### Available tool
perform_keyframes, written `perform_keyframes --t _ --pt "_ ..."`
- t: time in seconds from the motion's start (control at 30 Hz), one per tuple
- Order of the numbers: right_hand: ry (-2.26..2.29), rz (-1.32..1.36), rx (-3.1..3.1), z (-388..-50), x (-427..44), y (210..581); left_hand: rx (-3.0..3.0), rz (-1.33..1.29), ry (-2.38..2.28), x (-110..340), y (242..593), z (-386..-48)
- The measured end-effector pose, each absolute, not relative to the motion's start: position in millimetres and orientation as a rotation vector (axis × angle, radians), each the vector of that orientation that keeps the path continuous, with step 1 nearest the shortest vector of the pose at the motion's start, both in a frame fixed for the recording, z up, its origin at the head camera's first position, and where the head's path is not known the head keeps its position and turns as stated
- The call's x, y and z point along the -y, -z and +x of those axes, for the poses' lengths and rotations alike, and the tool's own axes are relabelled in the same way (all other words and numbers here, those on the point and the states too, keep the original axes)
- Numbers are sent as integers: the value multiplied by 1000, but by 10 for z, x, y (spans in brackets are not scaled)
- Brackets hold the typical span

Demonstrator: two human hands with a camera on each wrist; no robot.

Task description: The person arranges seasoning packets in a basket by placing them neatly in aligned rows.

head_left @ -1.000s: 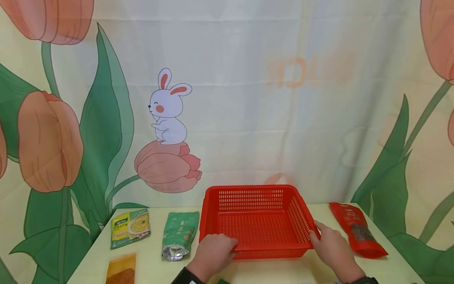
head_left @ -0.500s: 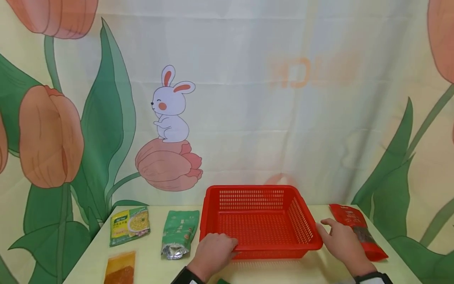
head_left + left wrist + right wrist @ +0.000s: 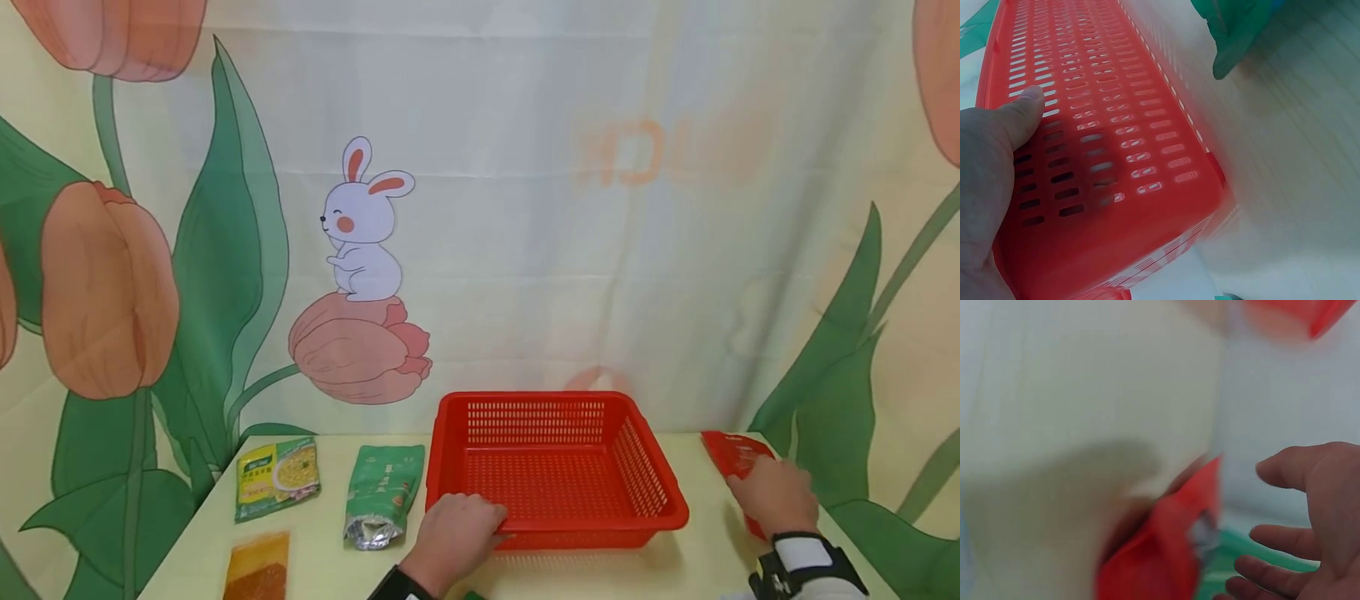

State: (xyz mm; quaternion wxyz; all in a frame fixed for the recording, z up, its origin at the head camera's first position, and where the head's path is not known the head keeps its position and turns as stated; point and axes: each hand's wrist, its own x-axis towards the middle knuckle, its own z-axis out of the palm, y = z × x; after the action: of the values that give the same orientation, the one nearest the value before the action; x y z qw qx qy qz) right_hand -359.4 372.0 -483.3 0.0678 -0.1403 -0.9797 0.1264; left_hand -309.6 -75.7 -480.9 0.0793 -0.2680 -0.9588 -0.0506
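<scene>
A red plastic basket (image 3: 555, 475) with slotted walls stands near the back of the table. At its near left corner my left hand (image 3: 461, 537) grips the rim; in the left wrist view the thumb (image 3: 1025, 112) lies against the slotted outer wall. To the basket's right, my right hand (image 3: 780, 496) is over a red pouch (image 3: 729, 450) and hides much of it. The right wrist view shows that pouch (image 3: 1160, 550), blurred, beside my spread thumb and fingers, with a gap between them.
Left of the basket lie a green pouch with a silver end (image 3: 382, 492), a yellow-green soup packet (image 3: 277, 479) and an orange-brown sachet (image 3: 257, 567). A small green thing (image 3: 472, 595) shows at the bottom edge. A printed curtain (image 3: 525, 250) hangs behind the table (image 3: 570, 575).
My right hand has let go of the basket's right rim and moved right, over the red pouch. My left hand stays on the basket, which has hardly moved.
</scene>
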Motion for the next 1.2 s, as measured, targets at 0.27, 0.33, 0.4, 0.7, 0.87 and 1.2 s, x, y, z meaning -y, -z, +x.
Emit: perform_keyframes --t 0.27,0.33,0.4,0.7,0.87,1.2 --pt "-362 -739 2981 -3770 -3995 5102 2882 -800 188 759 4801 -3098" --pt "-374 -750 2988 -3795 -4048 5142 2888 -799 179 760 4801 -3102" --pt "-382 -761 2998 -3803 -4083 5170 2894 -799 173 762 4797 -3103" --pt "-440 -839 3017 -3839 -4152 5284 2889 -796 176 772 4799 -3092" --pt "-479 -906 3012 -3831 -4138 5308 2874 -801 147 761 4807 -3084" --pt "-440 -851 3031 -3829 -4077 5271 2853 -805 133 766 4822 -3101"
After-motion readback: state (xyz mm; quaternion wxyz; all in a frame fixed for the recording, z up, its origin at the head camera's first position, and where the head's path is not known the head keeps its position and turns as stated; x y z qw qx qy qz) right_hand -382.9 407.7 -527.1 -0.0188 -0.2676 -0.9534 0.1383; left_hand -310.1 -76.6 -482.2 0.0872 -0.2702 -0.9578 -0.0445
